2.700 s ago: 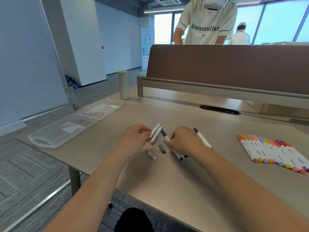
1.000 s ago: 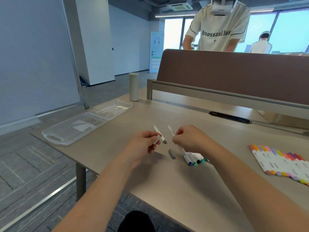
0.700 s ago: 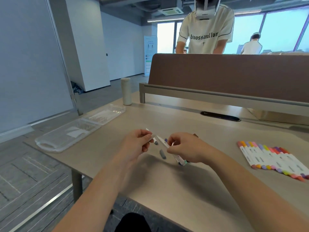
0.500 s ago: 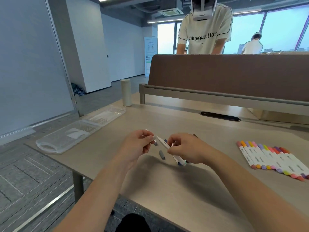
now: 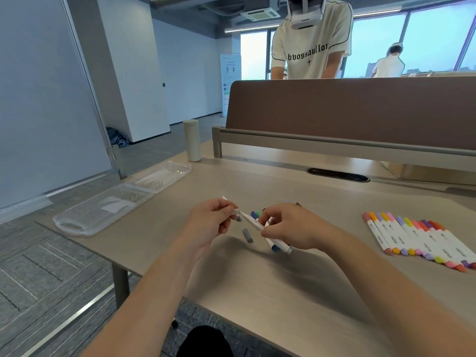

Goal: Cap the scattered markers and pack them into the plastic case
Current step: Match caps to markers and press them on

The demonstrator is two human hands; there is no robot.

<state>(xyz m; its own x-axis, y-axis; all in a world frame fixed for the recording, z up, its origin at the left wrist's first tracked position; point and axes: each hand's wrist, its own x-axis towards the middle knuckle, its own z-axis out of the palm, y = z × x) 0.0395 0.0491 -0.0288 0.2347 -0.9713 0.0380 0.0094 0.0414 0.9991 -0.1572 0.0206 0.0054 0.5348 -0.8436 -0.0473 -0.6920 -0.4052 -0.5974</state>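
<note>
Capping step, likely midway: left hand (image 5: 210, 224) grip pinches one marker (image 5: 235, 210), right hand (image 5: 292, 229) grip clasps a bundle of markers (image 5: 279, 247), next probably needs the loose cap (image 5: 247, 235) on the counter (image 5: 257, 292) seated, case (image 5: 67, 228) open at left.

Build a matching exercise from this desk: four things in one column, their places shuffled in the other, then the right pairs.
Things
1. case
2. grey cap
3. marker row
4. bottle

Places
A. standing upright at the far side of the table, near the end of the divider
B. lying on the table between the left hand and the right hand
C. lying side by side on the table's right part
D. lying open at the table's left edge

Pairs: 1-D, 2-B, 3-C, 4-A
</note>
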